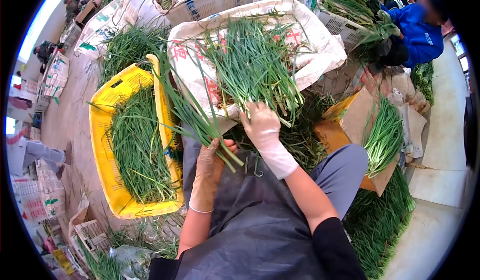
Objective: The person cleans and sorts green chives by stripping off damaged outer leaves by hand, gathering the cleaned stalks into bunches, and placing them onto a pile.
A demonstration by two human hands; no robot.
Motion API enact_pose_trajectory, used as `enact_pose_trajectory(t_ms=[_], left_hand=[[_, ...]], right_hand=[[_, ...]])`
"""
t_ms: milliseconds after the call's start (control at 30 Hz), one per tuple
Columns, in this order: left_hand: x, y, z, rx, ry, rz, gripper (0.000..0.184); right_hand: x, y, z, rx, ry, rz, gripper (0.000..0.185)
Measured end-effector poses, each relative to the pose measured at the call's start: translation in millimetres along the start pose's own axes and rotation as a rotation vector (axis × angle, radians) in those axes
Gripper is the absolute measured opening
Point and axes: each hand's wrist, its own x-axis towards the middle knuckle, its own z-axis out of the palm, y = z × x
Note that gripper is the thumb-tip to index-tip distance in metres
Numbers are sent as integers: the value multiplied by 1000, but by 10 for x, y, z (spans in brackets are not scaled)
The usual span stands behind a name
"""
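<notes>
At top, a white-lined crate (325, 60) beneath a loose heap of long green stalks (250, 60). To its left, a yellow crate (103, 150) full of similar greens (137, 152). At right, a bundle (385, 135) lying on cardboard (356, 115). Near centre, a slimmer bunch (194, 122), gripped near its lower ends by the gloved left hand (209, 156). At the heap's near ends, the gloved right hand (262, 124), fingers bent; grip not discernible.
</notes>
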Motion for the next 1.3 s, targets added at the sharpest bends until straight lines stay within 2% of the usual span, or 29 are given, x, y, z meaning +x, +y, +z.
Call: enact_pose_trajectory(t_ms=[67, 167, 200, 267, 300, 333, 400, 433, 467, 500, 633, 700, 733, 800, 867, 933, 967, 1067, 1100, 1133, 1200, 1267, 1300], left_hand=[[58, 20, -86, -36, 56, -14, 22], [121, 125, -254, -331, -4, 8, 25], [107, 147, -297, -333, -1, 9, 25], [117, 194, -360, -293, -75, 75, 26], [118, 198, -347, -267, -112, 68, 26], [101, 165, -324, -270, -104, 67, 26], [132, 65, -139, -225, -113, -52, 26], [120, -20, -20, -130, -20, -106, 24], [56, -62, 184, -43, 45, -128, 23], [39, -148, 280, -30, 44, -126, 22], [46, -398, 204, 46, 42, -96, 19], [-29, -443, 196, 81, 68, -127, 14], [-62, -471, 164, 86, 66, -133, 14], [-69, -531, 51, 102, 66, -68, 14], [-46, -558, -1, 94, 60, -38, 14], [-68, -533, 43, 78, 121, -59, 11], [-93, -537, 87, 89, 177, -49, 13], [-55, -504, -8, 76, 263, -20, 13], [-8, -498, -102, 59, 234, -53, 12], [20, -516, -194, 59, 236, -52, 12], [24, -497, -264, -53, 159, -184, 12], [22, -547, -306, -35, 103, -274, 13], [9, -578, -277, -11, 76, -296, 14]], right_hand=[[56, 111, 510, -434, -123, 99, 9], [225, 188, 453, -371, -233, 140, 8], [238, 236, 252, -162, -93, 77, 11], [240, 238, -76, 501, -118, 377, 17], [208, 273, -152, 583, -180, 538, 17], [177, 323, -244, 389, -222, 531, 17], [-5, 346, -309, 834, -338, 722, 16], [-137, 261, -365, 851, -278, 666, 14], [-265, 152, -415, 1000, -278, 697, 11], [-420, 75, -407, 967, -239, 597, 12], [-839, -121, -461, 782, -301, 513, 18], [-904, -124, -487, 873, -456, 641, 23], [-938, -96, -458, 873, -451, 648, 23], [-914, -45, -388, 1242, -578, 831, 28], [-973, -21, -330, 1258, -584, 873, 28], [-1086, 29, -202, 1396, -472, 933, 30], [-1109, -5, -173, 1365, -303, 980, 30], [-1054, 199, -155, 1415, -160, 997, 29], [-990, 295, -218, 1336, -288, 1069, 26], [-965, 442, -207, 1200, -546, 994, 30], [-1015, 404, -122, 609, -500, 687, 41], [-1029, 211, -155, 871, -542, 682, 50], [-997, 109, -145, 1114, -644, 692, 42]])
